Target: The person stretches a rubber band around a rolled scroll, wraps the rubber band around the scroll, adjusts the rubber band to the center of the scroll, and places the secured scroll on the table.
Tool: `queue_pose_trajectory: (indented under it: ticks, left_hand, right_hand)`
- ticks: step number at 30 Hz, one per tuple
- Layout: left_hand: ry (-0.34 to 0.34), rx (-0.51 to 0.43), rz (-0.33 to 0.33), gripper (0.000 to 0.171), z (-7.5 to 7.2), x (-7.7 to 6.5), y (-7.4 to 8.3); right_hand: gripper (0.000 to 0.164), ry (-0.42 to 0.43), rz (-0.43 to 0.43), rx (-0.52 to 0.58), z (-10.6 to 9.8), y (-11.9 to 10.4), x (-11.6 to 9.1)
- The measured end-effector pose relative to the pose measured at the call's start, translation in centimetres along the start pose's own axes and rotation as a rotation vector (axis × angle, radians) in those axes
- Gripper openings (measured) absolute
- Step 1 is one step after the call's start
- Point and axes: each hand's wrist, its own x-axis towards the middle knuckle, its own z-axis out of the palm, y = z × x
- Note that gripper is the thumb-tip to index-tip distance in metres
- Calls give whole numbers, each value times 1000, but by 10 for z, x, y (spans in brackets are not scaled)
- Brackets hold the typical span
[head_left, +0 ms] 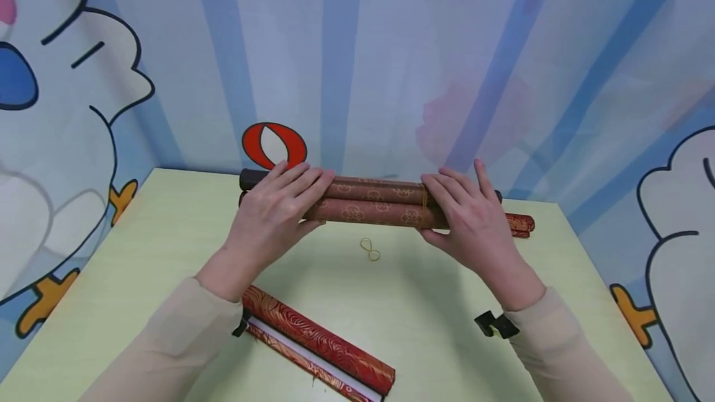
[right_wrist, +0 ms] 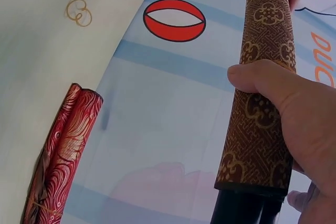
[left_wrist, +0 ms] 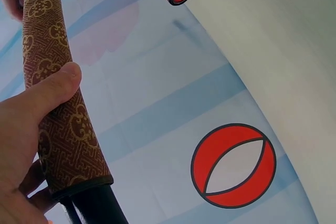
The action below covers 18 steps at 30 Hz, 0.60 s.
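Observation:
Both hands hold a brown scroll (head_left: 374, 211) with gold flower patterns and dark ends, level above the table and rolled into two parallel rolls. My left hand (head_left: 279, 203) grips its left part, thumb on the near side and fingers over the top. On the right part, my right hand (head_left: 469, 219) grips in the same way. A thin rubber band (head_left: 424, 198) circles the scroll beside the right fingertips. The wrist views show each thumb (left_wrist: 58, 85) pressed on the patterned cover, with black rod ends (right_wrist: 236, 208) sticking out past it.
Below the brown scroll, a loose rubber band (head_left: 370, 250) lies twisted on the pale table (head_left: 190, 228). A red patterned scroll (head_left: 324, 340) lies at the front, partly under the left forearm in view. Another red scroll (right_wrist: 68, 145), banded, lies at the back right. A printed curtain (head_left: 380, 79) hangs behind.

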Motion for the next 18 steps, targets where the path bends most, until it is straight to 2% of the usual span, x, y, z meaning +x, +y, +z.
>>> queue_pose_trajectory:
  ticks: [10, 18]
  left_hand:
    - [10, 0, 6, 81, 1, -1, 2]
    - [-9, 20, 1, 81, 1, -3, -1]
  right_hand:
    - [100, 29, -46, 19, 4, -13, 10]
    - [102, 14, 20, 13, 4, -8, 0]
